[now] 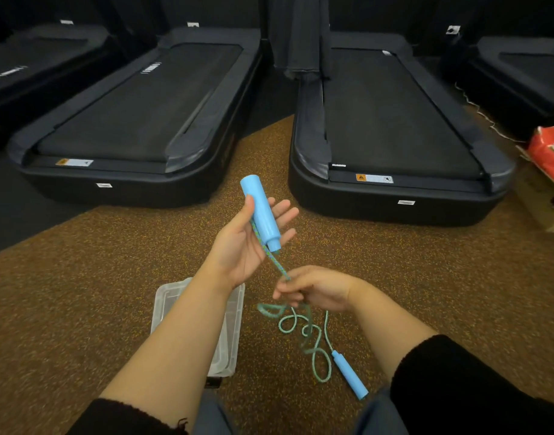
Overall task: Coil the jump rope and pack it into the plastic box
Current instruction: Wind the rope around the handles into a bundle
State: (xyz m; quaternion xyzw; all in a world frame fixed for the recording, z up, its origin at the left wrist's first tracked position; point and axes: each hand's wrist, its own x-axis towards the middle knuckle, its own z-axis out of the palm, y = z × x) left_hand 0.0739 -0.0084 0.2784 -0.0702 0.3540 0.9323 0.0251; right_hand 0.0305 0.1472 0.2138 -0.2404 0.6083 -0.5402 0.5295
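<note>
Two bare hands work a jump rope [274, 262] above a speckled brown floor [112, 277]. The left hand [247, 246] is raised palm up, with a blue handle [263, 211] lying across the palm. The thumb pins it there while the fingers stay nearly straight. Just below and to the right, the right hand [316, 288] is curled, its fingertips pinching the cord [301, 328] close to where it leaves that handle. The short stretch between the hands runs taut.

Below the right hand the rest of the cord hangs and lies in loose, uneven curls on the floor, ending at the second handle [349, 373], which rests flat near the person's knees. A clear plastic box [166, 296] sits on the floor just left of the curls, partly hidden behind the left forearm. No part of the rope is in it, and whether a lid is on cannot be told.

Beyond the hands stand dark treadmills [392, 120] side by side, and an orange bag [548, 152] lies at the far right.

Coiling looks barely begun — no neat loops are gathered in either hand yet. The next move probably calls for the right hand to draw cord up and lay even loops by the held handle, keeping the curls from tangling.
</note>
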